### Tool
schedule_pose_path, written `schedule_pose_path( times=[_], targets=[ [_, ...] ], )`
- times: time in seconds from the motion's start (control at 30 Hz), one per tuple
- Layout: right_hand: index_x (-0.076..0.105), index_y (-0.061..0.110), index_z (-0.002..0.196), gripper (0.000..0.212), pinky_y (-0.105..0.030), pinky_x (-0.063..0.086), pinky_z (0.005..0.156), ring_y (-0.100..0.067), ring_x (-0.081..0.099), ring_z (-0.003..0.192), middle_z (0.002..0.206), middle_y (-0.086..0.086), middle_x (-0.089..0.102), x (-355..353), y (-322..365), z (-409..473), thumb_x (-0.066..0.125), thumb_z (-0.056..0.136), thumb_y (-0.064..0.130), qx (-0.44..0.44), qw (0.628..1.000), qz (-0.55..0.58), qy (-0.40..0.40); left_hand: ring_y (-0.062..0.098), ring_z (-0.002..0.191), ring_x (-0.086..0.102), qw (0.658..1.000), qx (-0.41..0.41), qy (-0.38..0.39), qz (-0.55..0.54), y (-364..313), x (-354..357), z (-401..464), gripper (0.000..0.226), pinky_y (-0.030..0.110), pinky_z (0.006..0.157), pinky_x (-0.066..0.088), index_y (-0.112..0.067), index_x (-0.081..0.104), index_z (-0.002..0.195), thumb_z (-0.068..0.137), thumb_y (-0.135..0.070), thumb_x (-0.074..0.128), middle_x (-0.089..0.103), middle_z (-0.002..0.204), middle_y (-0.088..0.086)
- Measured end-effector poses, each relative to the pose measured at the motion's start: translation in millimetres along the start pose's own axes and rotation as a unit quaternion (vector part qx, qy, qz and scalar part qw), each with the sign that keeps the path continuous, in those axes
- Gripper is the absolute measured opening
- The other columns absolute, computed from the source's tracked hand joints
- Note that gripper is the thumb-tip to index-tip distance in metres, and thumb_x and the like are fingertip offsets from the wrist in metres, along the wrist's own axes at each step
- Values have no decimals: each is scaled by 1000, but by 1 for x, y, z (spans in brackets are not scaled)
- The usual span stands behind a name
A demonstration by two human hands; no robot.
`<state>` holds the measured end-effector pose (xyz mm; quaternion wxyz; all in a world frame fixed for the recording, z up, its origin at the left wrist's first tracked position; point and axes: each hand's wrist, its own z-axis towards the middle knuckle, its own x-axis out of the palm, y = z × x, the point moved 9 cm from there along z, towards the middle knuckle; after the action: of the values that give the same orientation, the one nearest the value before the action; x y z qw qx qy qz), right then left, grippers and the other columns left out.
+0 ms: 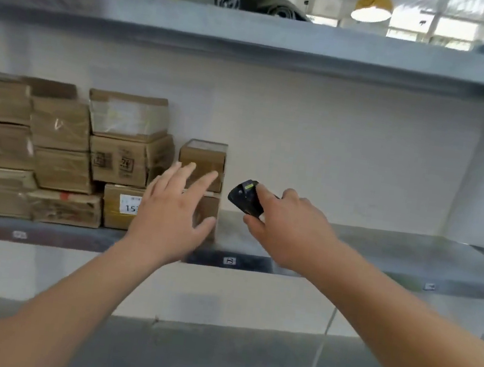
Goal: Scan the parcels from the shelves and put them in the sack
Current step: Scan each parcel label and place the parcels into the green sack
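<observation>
Gripping black scanner (246,197), right hand (287,230); left hand (172,217) splayed, perhaps touching cardboard boxes (203,159).

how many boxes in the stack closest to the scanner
2. The top box sits just above the left hand; the lower box is under it on the shelf, mostly hidden by that hand. More may sit behind.

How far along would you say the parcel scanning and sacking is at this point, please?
Done: the right part of the middle shelf is bare, perhaps already cleared; no sack is in view. In hand: the right hand grips the scanner, and the open left hand reaches toward the small stacked boxes. Left: the whole stack of cardboard parcels is on the shelf.
</observation>
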<state>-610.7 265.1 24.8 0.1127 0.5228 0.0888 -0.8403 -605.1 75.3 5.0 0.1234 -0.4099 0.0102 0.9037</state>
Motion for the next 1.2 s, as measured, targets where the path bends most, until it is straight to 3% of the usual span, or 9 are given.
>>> schedule_pose_path(
  times=[0.27, 0.47, 0.57, 0.73, 0.83, 1.0, 1.03, 1.1, 1.2],
  targets=[
    [39, 29, 145, 56, -46, 51, 80, -37, 55, 96, 98, -5, 40, -15, -17, 83, 41, 100, 63, -58, 998, 20, -13, 27, 154, 22, 997, -76, -6, -15, 17, -12, 81, 73, 53, 122, 30, -45, 27, 159, 93, -68, 51, 26, 168, 3],
    [44, 28, 139, 49, -39, 41, 74, -30, 45, 84, 95, -3, 38, 4, -28, 131, 44, 100, 58, -60, 998, 34, 15, 27, 146, 44, 971, -181, 57, -145, 41, 5, 129, 63, 34, 115, 38, -30, 45, 156, 101, -58, 56, 43, 162, 8],
    [44, 29, 141, 51, -37, 42, 75, -29, 46, 86, 101, -5, 42, 18, -30, 144, 45, 100, 59, -68, 996, 43, 30, 30, 140, 50, 958, -233, 71, -152, 49, 12, 134, 79, 31, 103, 43, -27, 43, 157, 92, -69, 62, 44, 160, 11],
    [43, 31, 144, 52, -37, 47, 78, -31, 55, 96, 111, -7, 50, 34, -42, 158, 42, 101, 60, -64, 995, 51, 63, 36, 135, 50, 956, -277, 83, -59, 41, 20, 129, 122, 43, 106, 49, -32, 37, 156, 57, -101, 55, 41, 149, 14],
    [42, 32, 146, 53, -38, 50, 83, -32, 58, 103, 120, -9, 52, 36, -50, 160, 41, 102, 61, -66, 993, 58, 78, 30, 125, 56, 953, -280, 71, -90, 38, 20, 132, 117, 38, 96, 54, -31, 38, 154, 55, -87, 69, 47, 142, 9],
    [44, 32, 143, 50, -38, 52, 83, -30, 59, 99, 117, -7, 53, 31, -60, 161, 40, 102, 61, -72, 992, 73, 74, 9, 95, 64, 944, -245, 36, -221, 43, 14, 134, 73, 20, 67, 55, -37, 49, 148, 79, -28, 74, 55, 138, 0],
    [45, 31, 141, 49, -37, 53, 81, -29, 59, 96, 114, -6, 53, 30, -62, 160, 40, 102, 61, -73, 992, 75, 73, 11, 102, 64, 939, -237, 23, -248, 45, 14, 133, 70, 20, 70, 54, -37, 51, 146, 82, -20, 73, 52, 141, 0],
    [47, 31, 139, 47, -36, 52, 78, -26, 58, 92, 109, -4, 51, 29, -64, 159, 41, 102, 61, -75, 991, 80, 73, 23, 130, 53, 939, -241, -8, -247, 52, 14, 131, 67, 34, 98, 54, -37, 53, 145, 84, -24, 77, 48, 148, 2],
    [49, 31, 136, 46, -35, 51, 75, -25, 58, 88, 104, -2, 51, 25, -63, 159, 42, 102, 60, -82, 991, 83, 70, 32, 143, 36, 940, -292, -21, -175, 59, 17, 123, 85, 45, 114, 43, -37, 49, 147, 75, -69, 80, 38, 150, 6]
  ],
)
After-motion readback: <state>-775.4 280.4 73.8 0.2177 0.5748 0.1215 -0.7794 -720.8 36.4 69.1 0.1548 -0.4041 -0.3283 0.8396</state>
